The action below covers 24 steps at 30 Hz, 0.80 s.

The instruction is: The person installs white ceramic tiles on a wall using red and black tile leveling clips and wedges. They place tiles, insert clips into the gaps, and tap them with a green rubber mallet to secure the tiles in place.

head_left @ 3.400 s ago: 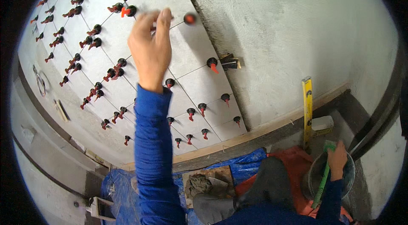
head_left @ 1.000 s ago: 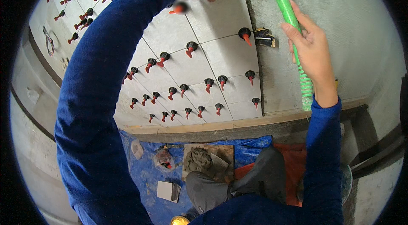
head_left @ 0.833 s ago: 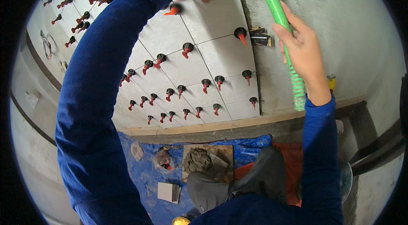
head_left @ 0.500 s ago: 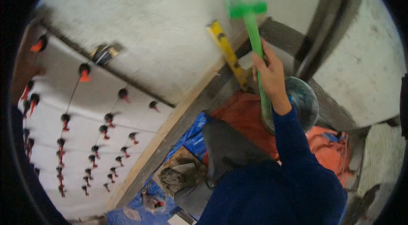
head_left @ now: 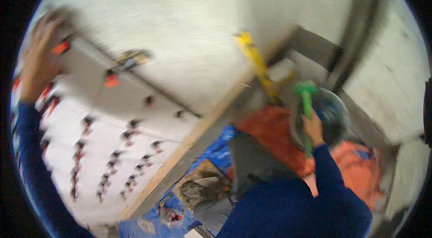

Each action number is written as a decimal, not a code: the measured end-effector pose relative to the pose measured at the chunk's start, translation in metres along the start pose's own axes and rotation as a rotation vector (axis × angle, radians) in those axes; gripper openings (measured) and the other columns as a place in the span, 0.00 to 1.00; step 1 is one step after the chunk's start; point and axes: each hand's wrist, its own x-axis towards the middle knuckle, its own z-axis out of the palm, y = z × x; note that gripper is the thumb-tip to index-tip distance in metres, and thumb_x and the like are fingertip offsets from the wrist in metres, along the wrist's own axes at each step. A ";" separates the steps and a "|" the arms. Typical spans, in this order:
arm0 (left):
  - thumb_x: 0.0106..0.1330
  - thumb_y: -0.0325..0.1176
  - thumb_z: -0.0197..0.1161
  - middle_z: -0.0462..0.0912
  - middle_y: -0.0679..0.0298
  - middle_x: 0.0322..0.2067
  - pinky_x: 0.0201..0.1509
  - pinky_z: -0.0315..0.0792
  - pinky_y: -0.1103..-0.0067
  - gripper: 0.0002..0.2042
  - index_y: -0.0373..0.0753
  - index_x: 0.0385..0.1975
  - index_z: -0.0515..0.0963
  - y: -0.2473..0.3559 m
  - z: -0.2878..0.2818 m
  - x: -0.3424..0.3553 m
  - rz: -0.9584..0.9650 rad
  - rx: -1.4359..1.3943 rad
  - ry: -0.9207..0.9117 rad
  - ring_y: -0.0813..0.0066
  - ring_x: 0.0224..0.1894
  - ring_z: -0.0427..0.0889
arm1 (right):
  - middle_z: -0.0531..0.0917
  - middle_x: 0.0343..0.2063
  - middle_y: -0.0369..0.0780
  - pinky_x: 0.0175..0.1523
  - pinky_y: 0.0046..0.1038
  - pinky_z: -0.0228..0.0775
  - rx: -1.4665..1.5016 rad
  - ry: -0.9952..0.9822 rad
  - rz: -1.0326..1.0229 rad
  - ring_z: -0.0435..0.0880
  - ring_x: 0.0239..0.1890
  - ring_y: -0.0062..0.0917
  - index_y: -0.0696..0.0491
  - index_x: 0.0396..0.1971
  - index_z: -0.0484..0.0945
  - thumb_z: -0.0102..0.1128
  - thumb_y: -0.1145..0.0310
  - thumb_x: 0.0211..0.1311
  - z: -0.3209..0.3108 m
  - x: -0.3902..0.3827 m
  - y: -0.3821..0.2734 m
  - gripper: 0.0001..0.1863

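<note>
My right hand (head_left: 314, 130) is wrapped round the handle of a green mallet (head_left: 307, 96), whose head points up and away from me. The mallet is in front of a bucket (head_left: 344, 119) with dark contents. At the far left, my left hand (head_left: 39, 60) lies with fingers stretched out along the upper corner of the white tiles (head_left: 148, 123); motion blurs it. Black and red tile-levelling clips (head_left: 111, 78) stand in rows along the joints, some close to that hand.
A yellow spirit level (head_left: 255, 60) leans behind a wooden strip (head_left: 198, 136) edging the tiles. Orange-red sheeting (head_left: 267, 125) and a blue tarp (head_left: 220, 150) lie near my legs. A small dark object (head_left: 133, 59) sits at the tiles' top edge.
My right hand has lowered the mallet from high up to beside the bucket. My left hand has come further into view at the tiles' upper left corner. The view has shifted slightly.
</note>
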 end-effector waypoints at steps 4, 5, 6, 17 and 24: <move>0.29 0.47 0.87 0.61 0.64 0.75 0.81 0.42 0.44 0.59 0.60 0.73 0.64 0.004 -0.016 -0.022 -0.033 0.173 0.062 0.57 0.78 0.55 | 0.82 0.58 0.53 0.62 0.38 0.72 -0.226 0.088 -0.330 0.81 0.59 0.45 0.60 0.69 0.68 0.61 0.69 0.67 -0.001 0.007 0.014 0.31; 0.37 0.60 0.85 0.67 0.56 0.70 0.80 0.37 0.40 0.53 0.50 0.69 0.70 0.003 -0.020 -0.026 0.033 0.093 -0.031 0.50 0.76 0.58 | 0.80 0.59 0.54 0.64 0.39 0.70 -0.380 0.122 -0.258 0.80 0.59 0.47 0.61 0.70 0.66 0.61 0.68 0.68 -0.002 0.010 0.013 0.33; 0.37 0.62 0.84 0.67 0.56 0.70 0.81 0.37 0.40 0.54 0.49 0.69 0.70 0.005 -0.021 -0.022 0.045 0.130 0.126 0.51 0.76 0.58 | 0.73 0.65 0.57 0.71 0.45 0.64 -0.459 0.049 -0.124 0.72 0.67 0.53 0.59 0.73 0.62 0.65 0.61 0.67 -0.008 0.010 0.009 0.38; 0.24 0.56 0.88 0.63 0.69 0.73 0.82 0.39 0.43 0.59 0.65 0.68 0.67 0.012 -0.020 -0.022 -0.062 0.137 0.075 0.58 0.76 0.59 | 0.81 0.52 0.48 0.59 0.36 0.74 0.054 0.189 -1.166 0.81 0.55 0.38 0.57 0.63 0.75 0.65 0.76 0.64 0.123 -0.041 -0.289 0.26; 0.25 0.52 0.88 0.62 0.70 0.73 0.82 0.37 0.43 0.56 0.67 0.67 0.69 0.017 -0.026 -0.018 -0.111 0.104 -0.010 0.57 0.77 0.57 | 0.85 0.39 0.45 0.47 0.40 0.77 0.565 -0.174 -1.456 0.85 0.42 0.41 0.56 0.47 0.81 0.67 0.70 0.63 0.163 -0.144 -0.497 0.13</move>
